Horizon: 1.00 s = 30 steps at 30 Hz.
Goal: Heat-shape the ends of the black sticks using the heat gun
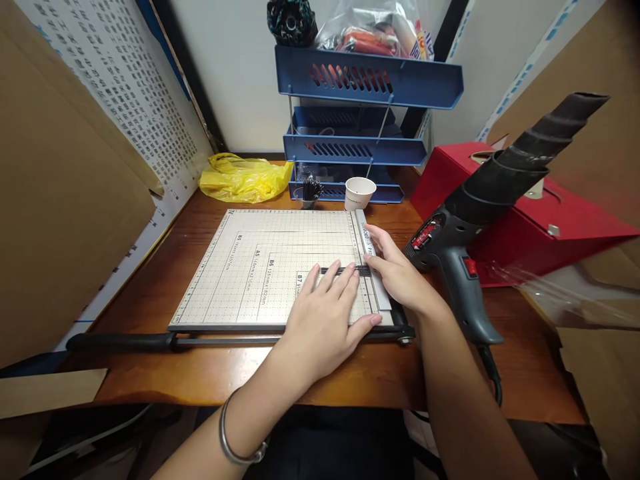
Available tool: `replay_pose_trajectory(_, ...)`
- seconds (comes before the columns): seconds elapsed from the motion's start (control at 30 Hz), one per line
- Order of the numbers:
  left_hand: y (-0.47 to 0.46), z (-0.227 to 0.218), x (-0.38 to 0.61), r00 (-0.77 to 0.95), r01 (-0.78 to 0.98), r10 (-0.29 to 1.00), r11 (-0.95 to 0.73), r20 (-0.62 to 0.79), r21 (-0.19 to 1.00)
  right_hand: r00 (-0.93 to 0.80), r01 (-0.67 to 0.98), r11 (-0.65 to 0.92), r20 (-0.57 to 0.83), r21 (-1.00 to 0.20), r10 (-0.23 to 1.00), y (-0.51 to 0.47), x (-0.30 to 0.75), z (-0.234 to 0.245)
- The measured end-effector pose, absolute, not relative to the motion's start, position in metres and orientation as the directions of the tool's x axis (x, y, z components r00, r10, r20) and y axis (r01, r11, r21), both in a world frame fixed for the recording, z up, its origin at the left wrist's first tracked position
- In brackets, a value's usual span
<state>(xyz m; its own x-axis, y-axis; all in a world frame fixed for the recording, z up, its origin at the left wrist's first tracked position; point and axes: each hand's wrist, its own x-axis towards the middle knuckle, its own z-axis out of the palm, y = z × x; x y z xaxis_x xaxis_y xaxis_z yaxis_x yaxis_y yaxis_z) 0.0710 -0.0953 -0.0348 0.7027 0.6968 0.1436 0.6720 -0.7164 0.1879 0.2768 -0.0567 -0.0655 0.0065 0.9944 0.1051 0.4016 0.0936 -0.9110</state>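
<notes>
A paper cutter (215, 273) with a cream gridded board lies on the table, its long black-handled blade arm (123, 342) down along the near edge. Several thin black strips (364, 271) lie side by side across the board, reaching to the metal guide (376, 280) on its right side. Flat over these strips rests my left hand (325, 310), fingers stretched out, covering part of them. My right hand (397, 267) is at the guide, fingers and thumb apart, the thumb near the strips' ends. Whether it touches them I cannot tell.
A grey heat gun (460, 233) with a black nozzle stands at right, before a red box (545, 227). Behind the cutter are a paper cup (359, 195), a holder of black strips (311, 192), a yellow plastic bag (245, 179) and a blue tiered rack (350, 150).
</notes>
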Motion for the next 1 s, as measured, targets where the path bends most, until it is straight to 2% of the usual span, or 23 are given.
replay_pose_trajectory(0.43,-0.095,-0.034,0.070,0.717,0.651,0.676,-0.736,0.168,0.184,0.022,0.401,0.046,0.060,-0.915,0.998,-0.059,0.275,-0.060)
replay_pose_trajectory(0.77,-0.098,-0.032,0.041,0.537,0.819,0.828,-0.558,0.162,0.134,-0.046,0.501,0.033,0.011,-0.865,0.999,-0.071,0.265,-0.040)
replay_pose_trajectory(1.0,-0.094,-0.032,0.037,0.498,0.838,0.850,-0.522,0.170,0.159,-0.041,0.501,0.050,0.033,-0.864,0.999,-0.069,0.266,-0.044)
